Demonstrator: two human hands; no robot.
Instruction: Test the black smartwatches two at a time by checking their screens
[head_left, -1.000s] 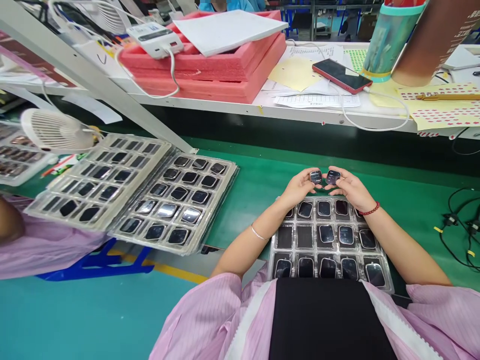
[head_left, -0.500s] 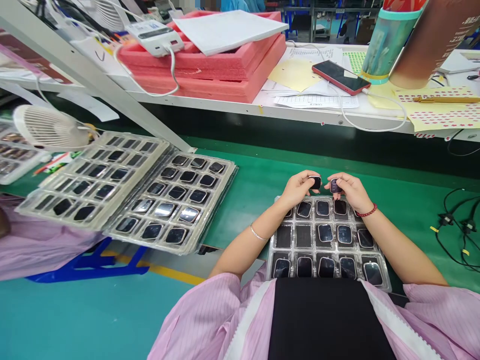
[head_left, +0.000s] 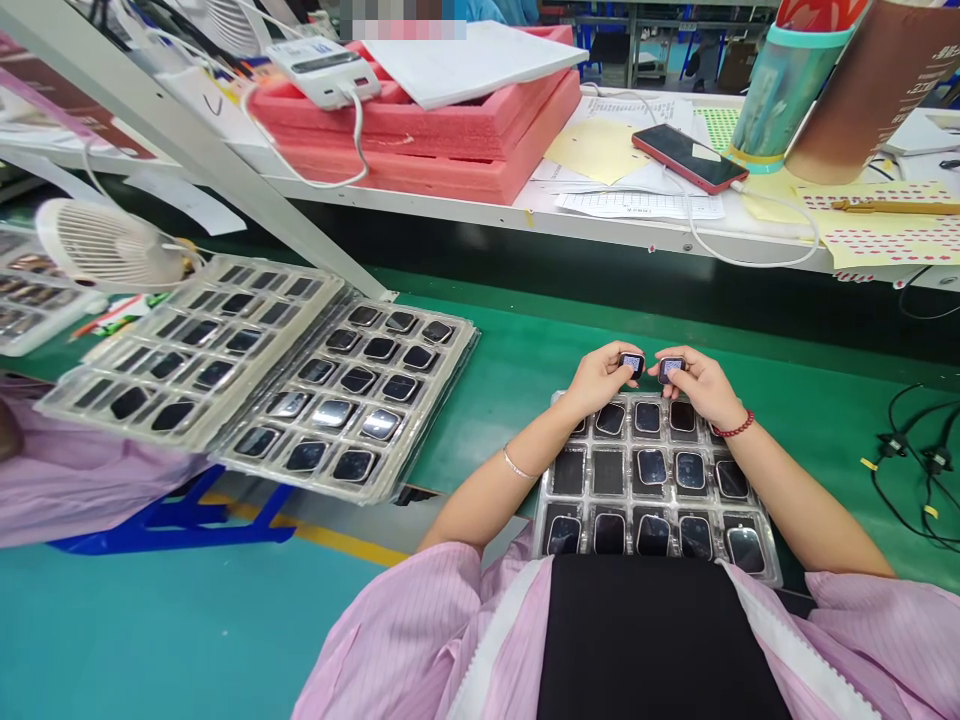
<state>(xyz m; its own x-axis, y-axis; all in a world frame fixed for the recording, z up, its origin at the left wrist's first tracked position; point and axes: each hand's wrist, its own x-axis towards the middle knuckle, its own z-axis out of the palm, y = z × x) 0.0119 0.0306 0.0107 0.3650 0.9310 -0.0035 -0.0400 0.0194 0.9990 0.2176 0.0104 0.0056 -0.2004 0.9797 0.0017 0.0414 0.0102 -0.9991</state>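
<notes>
My left hand [head_left: 600, 376] grips a small square watch body [head_left: 632, 364] between thumb and fingers, its screen lit. Close beside it on the right, my right hand [head_left: 703, 384] holds a second watch body [head_left: 670, 370], also with a lit screen and my thumb on it. Both are raised over the far edge of a clear plastic tray [head_left: 626, 506] in front of me. Dark square watch bodies sit in most of its visible compartments; two in the middle row, at the left, hold none.
More watch trays [head_left: 390, 400] lie at the left, beside a white fan [head_left: 109, 245]. A slanted white post [head_left: 225, 150] rises behind them. Black cables [head_left: 911, 455] lie at the right. The shelf [head_left: 487, 212] ahead carries red foam [head_left: 420, 140], a phone [head_left: 690, 158] and cups.
Both watch screens now show lit displays; the left one was dark before. My right thumb has shifted onto the right watch's face. The view has moved slightly.
</notes>
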